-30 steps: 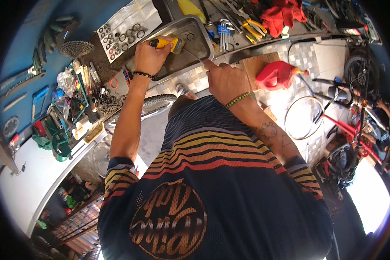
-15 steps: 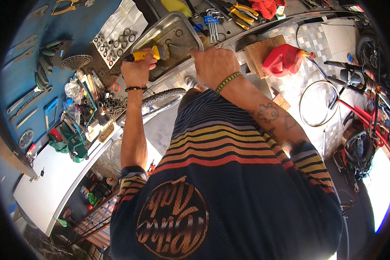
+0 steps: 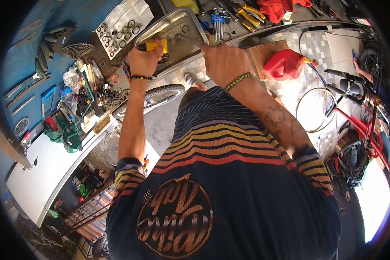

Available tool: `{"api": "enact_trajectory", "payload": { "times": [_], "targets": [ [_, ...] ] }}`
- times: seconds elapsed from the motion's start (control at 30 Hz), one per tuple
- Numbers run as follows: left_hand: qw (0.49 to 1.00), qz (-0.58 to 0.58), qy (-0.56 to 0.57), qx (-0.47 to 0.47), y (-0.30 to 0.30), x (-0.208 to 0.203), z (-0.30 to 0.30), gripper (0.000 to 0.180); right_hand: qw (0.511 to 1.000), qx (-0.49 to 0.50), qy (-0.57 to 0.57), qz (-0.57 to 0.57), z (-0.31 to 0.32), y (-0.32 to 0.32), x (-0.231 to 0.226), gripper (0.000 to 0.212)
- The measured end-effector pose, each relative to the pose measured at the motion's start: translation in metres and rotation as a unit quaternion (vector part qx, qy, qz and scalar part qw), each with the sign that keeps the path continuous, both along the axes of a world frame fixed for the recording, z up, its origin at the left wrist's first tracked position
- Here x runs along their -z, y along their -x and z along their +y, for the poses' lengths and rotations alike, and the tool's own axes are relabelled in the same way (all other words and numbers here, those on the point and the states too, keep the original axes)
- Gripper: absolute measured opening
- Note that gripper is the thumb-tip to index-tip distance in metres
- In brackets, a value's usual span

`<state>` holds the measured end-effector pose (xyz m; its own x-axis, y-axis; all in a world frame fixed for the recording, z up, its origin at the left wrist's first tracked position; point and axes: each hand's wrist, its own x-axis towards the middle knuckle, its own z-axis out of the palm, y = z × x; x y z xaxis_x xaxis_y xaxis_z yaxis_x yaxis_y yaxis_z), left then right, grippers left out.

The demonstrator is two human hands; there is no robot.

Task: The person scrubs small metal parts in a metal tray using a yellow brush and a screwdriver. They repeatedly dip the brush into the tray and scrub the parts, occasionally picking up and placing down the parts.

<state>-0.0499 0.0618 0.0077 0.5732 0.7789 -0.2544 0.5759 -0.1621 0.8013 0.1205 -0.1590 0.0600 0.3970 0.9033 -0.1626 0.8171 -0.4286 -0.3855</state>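
The left hand (image 3: 144,60) is clamped on a yellow-handled tool (image 3: 154,45) over the shiny rectangular metal tray (image 3: 177,24). At 3 o'clock of it, the right hand (image 3: 224,65) is fisted at the tray's edge; what it grips I cannot tell.

Yellow-handled tool (image 3: 154,45) lying crosswise over the near rim of the shallow metal tray (image 3: 190,19).

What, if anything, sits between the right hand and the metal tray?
Nothing visible does. The right hand is already at the near edge of the metal tray, with no object between them. The left hand grips a yellow-handled tool over the tray's left part.
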Motion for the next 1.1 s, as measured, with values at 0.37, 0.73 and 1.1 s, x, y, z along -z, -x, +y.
{"api": "enact_trajectory", "payload": {
  "times": [0.37, 0.73, 1.1],
  "targets": [
    [0.967, 0.065, -0.221, 0.106, 0.002, 0.004, 0.021, 0.02, 0.999, -0.029, -0.036, 0.021, -0.006, -0.002, 0.007, 0.028],
    [0.994, -0.029, 0.087, -0.055, 0.012, 0.009, 0.02, 0.026, 0.999, 0.002, 0.006, 0.038, -0.007, -0.018, -0.013, 0.024],
    [0.93, -0.146, 0.283, -0.184, 0.044, 0.024, 0.017, 0.043, 0.998, -0.009, -0.049, 0.049, 0.001, -0.009, 0.0, 0.027]
  ]
}}
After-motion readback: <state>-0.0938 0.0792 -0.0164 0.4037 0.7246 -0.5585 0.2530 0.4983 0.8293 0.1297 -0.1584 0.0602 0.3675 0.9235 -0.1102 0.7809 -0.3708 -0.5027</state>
